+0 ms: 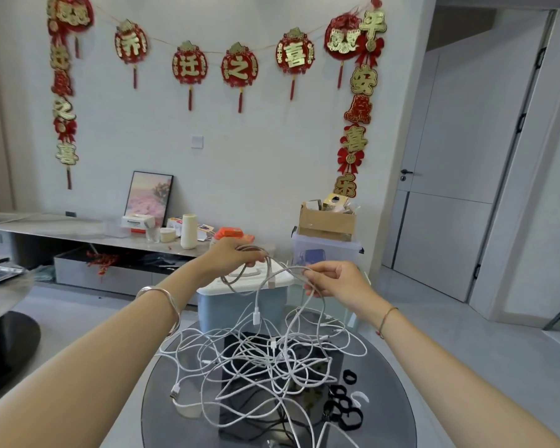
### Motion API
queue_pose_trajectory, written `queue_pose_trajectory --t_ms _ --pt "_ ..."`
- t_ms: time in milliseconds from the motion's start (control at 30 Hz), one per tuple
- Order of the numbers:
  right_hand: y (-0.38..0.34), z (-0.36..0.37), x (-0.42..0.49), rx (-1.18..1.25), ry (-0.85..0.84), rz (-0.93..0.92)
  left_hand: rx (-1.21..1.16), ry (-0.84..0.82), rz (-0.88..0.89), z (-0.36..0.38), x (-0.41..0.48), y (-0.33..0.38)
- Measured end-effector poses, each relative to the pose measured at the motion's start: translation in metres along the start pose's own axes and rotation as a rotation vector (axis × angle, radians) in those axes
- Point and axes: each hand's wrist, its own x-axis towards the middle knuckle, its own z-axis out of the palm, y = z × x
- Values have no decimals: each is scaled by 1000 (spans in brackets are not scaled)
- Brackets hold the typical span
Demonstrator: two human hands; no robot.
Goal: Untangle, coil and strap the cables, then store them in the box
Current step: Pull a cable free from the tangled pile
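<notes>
A tangle of white cables (pixel 265 360) lies on a round dark glass table (pixel 388 412). My left hand (pixel 236 257) is raised above it, shut on a few loops of one white cable. To its right, my right hand (pixel 333 279) pinches the same cable, and strands hang from both hands down into the tangle. Several black straps (pixel 343 405) and a white one lie at the table's right. Beyond the table stands a pale blue box with a white lid (pixel 214 305).
A low cabinet (pixel 78 234) along the wall carries cups, a bottle and small boxes. A cardboard box (pixel 327 221) sits on a clear plastic bin (pixel 324 250). Part of another table (pixel 0 302) shows at the left; a door (pixel 450 156) is at the right.
</notes>
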Motion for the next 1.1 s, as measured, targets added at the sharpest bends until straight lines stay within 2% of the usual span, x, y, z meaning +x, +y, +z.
queue_pose_trajectory --t_ms 167,267,400,500,700,800,900,1000,1100 --pt "5 -10 9 -38 266 36 28 5 -47 -10 -10 -18" --pt "15 -15 10 -68 240 211 54 12 -126 -18 -13 -30" --pt "29 -5 8 28 224 394 46 -14 -120 -14 -15 -35" --pt "37 3 7 -10 58 460 3 12 -125 -8 -14 -34" --pt "46 13 6 13 -267 353 -69 59 -107 0 -10 -29" --pt "41 13 4 -149 -352 269 -138 175 -73 3 -9 -23" --pt "35 6 5 -245 -279 199 -336 316 -13 -1 -7 -15" --pt "27 3 10 -368 -141 94 -427 368 -6 -2 -8 4" --pt "24 10 16 -523 -97 0 -561 418 27 -1 -3 28"
